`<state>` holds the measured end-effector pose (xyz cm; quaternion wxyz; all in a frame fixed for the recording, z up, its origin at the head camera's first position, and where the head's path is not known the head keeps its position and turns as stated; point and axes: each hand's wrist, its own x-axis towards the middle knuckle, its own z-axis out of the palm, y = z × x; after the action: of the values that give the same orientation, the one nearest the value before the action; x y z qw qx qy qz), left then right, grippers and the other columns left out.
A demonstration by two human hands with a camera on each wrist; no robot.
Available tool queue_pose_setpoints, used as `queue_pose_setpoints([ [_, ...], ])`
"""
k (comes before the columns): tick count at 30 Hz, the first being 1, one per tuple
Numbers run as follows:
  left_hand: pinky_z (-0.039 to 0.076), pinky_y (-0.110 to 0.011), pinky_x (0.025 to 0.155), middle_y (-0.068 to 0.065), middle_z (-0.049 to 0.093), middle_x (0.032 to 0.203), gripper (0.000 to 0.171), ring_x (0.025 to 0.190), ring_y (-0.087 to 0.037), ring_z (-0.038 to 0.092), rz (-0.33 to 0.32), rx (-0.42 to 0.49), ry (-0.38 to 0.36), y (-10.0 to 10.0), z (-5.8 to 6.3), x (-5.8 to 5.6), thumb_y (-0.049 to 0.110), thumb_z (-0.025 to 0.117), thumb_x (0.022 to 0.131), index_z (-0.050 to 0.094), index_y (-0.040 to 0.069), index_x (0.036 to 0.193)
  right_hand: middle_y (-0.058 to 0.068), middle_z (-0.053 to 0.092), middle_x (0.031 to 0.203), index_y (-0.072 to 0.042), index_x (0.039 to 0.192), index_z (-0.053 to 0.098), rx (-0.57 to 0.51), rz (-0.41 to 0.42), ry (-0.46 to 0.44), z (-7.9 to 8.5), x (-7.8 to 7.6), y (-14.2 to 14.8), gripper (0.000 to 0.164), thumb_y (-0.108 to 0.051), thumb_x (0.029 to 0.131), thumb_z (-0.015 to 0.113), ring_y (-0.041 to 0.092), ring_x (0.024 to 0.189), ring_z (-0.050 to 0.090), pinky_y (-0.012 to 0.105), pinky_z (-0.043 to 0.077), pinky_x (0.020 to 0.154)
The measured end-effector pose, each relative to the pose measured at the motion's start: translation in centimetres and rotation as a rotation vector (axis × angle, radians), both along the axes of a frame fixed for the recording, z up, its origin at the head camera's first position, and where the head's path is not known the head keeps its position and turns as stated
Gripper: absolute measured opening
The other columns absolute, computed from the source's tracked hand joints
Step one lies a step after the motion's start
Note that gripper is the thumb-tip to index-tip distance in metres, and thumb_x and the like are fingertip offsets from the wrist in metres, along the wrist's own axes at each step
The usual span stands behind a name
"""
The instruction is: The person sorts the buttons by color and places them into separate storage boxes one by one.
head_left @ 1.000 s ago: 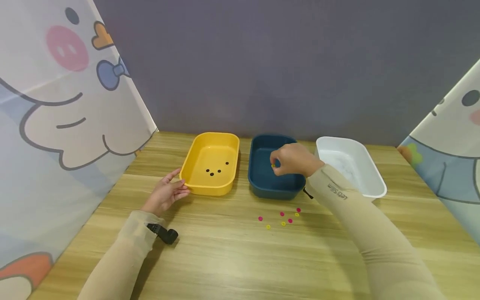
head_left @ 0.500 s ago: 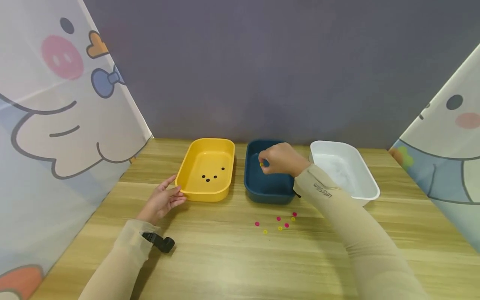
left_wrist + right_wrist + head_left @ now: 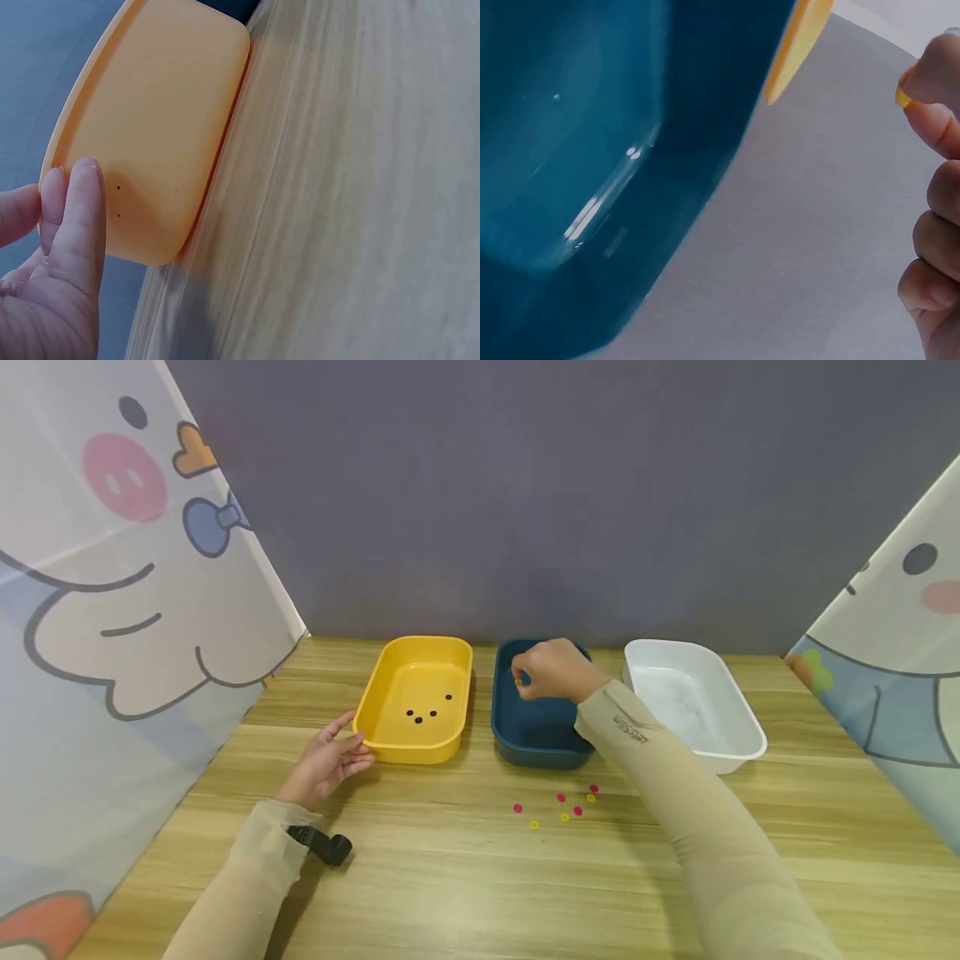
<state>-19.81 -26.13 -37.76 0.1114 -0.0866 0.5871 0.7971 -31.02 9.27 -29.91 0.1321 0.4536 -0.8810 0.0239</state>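
Note:
My right hand [image 3: 553, 670] is over the dark blue bin [image 3: 543, 758], pinching a small yellow button [image 3: 901, 98] between thumb and index finger. In the right wrist view its other fingers are curled, and the button sticks out at the fingertips. My left hand [image 3: 324, 766] holds the yellow bin [image 3: 415, 755] by its near left corner. The left wrist view has the thumb at the rim and the other fingers against the outer wall. Several black buttons [image 3: 418, 720] lie on the yellow bin's floor.
On the wooden table [image 3: 450, 877], several pink buttons [image 3: 561, 797] and yellow buttons [image 3: 565, 817] lie scattered in front of the blue bin. A white bin [image 3: 720, 718] stands to the right, partly behind the right forearm. A grey wall [image 3: 480, 502] rises behind the bins.
My right hand has shifted a little left and away from me over the blue bin, still pinching the yellow button. The left hand keeps its place on the yellow bin; the head view tilted slightly.

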Motion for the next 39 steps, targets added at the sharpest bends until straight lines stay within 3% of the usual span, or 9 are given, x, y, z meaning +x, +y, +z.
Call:
queue_pose_setpoints([
  [11, 0.06, -0.027, 0.071, -0.004, 0.062, 0.071, 0.065, 0.064, -0.013, 0.066, 0.009, -0.032, -0.015, -0.1, -0.1, 0.3, 0.0, 0.04, 0.101, 0.005, 0.012, 0.155, -0.002, 0.059, 0.057, -0.011, 0.084, 0.071, -0.017, -0.056, 0.003, -0.2, -1.9, -0.3, 0.006, -0.016, 0.081, 0.07, 0.013, 0.047, 0.044, 0.033, 0.048, 0.048],
  [19, 0.06, -0.026, 0.069, -0.003, 0.063, 0.069, 0.067, 0.063, -0.013, 0.066, 0.018, 0.002, -0.01, -0.4, 0.0, 0.4, 0.001, 0.042, 0.101, 0.003, 0.012, 0.155, -0.003, 0.059, 0.058, -0.012, 0.088, 0.071, -0.011, -0.103, -0.032, -1.0, -2.9, -0.5, 0.009, -0.019, 0.083, 0.069, 0.013, 0.048, 0.044, 0.033, 0.049, 0.049],
  [27, 0.06, -0.026, 0.069, -0.004, 0.062, 0.071, 0.066, 0.064, -0.013, 0.066, 0.003, -0.006, -0.002, 0.0, -0.1, 0.2, 0.0, 0.041, 0.101, 0.005, 0.012, 0.155, -0.004, 0.048, 0.05, -0.012, 0.092, 0.071, -0.003, -0.151, -0.04, -2.2, -3.4, 0.1, 0.012, -0.022, 0.086, 0.068, 0.01, 0.045, 0.034, 0.026, 0.035, 0.043],
  [39, 0.06, -0.026, 0.07, -0.003, 0.062, 0.071, 0.068, 0.064, -0.013, 0.066, 0.003, -0.007, -0.007, -0.1, -0.2, -0.1, 0.0, 0.042, 0.101, 0.003, 0.013, 0.155, -0.005, 0.049, 0.05, -0.014, 0.094, 0.072, 0.054, -0.177, -0.079, -3.5, -3.7, 0.3, 0.011, -0.022, 0.086, 0.068, 0.009, 0.045, 0.037, 0.028, 0.042, 0.044],
])
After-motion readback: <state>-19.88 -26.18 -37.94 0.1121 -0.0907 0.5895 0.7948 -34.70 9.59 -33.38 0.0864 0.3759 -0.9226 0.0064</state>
